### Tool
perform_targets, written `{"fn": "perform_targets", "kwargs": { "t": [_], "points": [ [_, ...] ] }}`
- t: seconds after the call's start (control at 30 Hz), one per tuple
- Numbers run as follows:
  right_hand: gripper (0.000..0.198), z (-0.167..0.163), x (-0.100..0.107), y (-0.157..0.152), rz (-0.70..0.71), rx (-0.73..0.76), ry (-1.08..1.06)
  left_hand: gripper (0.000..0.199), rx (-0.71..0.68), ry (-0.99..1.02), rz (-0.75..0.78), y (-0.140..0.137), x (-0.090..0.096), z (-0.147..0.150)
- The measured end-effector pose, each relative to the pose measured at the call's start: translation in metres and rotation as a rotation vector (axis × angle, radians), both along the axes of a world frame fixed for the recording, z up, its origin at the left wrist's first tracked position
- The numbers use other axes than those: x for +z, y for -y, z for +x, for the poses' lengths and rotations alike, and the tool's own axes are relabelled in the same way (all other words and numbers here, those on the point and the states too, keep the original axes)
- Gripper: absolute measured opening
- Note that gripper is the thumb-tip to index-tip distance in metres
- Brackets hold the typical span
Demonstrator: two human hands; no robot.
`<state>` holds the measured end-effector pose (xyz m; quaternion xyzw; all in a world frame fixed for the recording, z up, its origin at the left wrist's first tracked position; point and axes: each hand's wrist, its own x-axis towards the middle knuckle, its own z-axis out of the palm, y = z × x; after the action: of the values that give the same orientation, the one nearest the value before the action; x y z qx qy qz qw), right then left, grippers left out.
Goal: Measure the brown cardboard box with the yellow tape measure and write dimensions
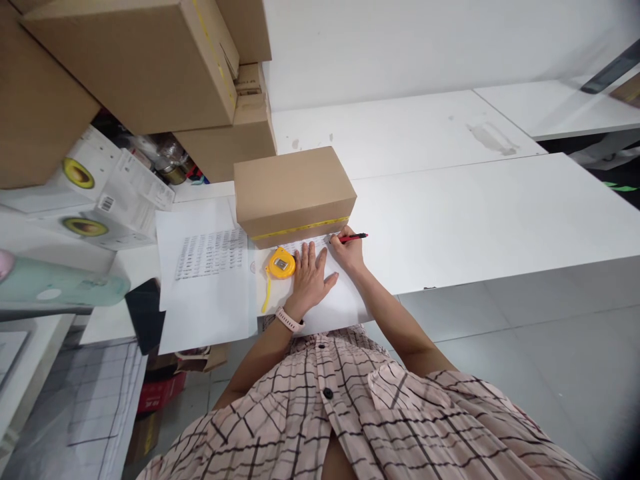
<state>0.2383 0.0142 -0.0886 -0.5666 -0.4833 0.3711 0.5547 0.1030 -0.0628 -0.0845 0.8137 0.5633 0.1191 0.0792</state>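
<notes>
My right hand point(349, 251) is closed around a red and black pen point(356, 237), its tip down at a sheet of paper point(340, 300) on the white table. Flat on that same sheet lies my left hand point(311, 277), fingers spread, with a pink band on the wrist. Just left of its fingers sits a yellow tape measure point(281, 264) with a yellow strap. A closed cardboard box point(295, 190) with yellow tape stands right behind both hands and hides the sheet's far edge. Further left is a printed sheet point(210, 307) with rows of text.
Large cardboard boxes point(125, 67) are stacked at the back left, beside white boxes with avocado pictures point(100, 193). A green bottle point(65, 279) and a dark flat object point(145, 313) lie at the left. The white table point(465, 213) stretches away to the right.
</notes>
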Motion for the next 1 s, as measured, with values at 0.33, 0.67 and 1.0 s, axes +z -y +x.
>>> {"fn": "perform_targets", "kwargs": {
  "t": [0.33, 0.67, 1.0],
  "points": [
    [0.023, 0.046, 0.005, 0.061, 0.192, 0.113, 0.564, 0.062, -0.007, 0.030, 0.047, 0.000, 0.001, -0.001],
    [0.056, 0.055, -0.015, 0.067, 0.220, 0.098, 0.783, 0.050, 0.345, 0.268, 0.336, 0.028, 0.014, -0.050],
    [0.029, 0.024, 0.033, 0.087, 0.098, 0.197, 0.182, 0.060, 0.200, 0.759, -0.105, 0.022, 0.050, -0.062]
  ]
}}
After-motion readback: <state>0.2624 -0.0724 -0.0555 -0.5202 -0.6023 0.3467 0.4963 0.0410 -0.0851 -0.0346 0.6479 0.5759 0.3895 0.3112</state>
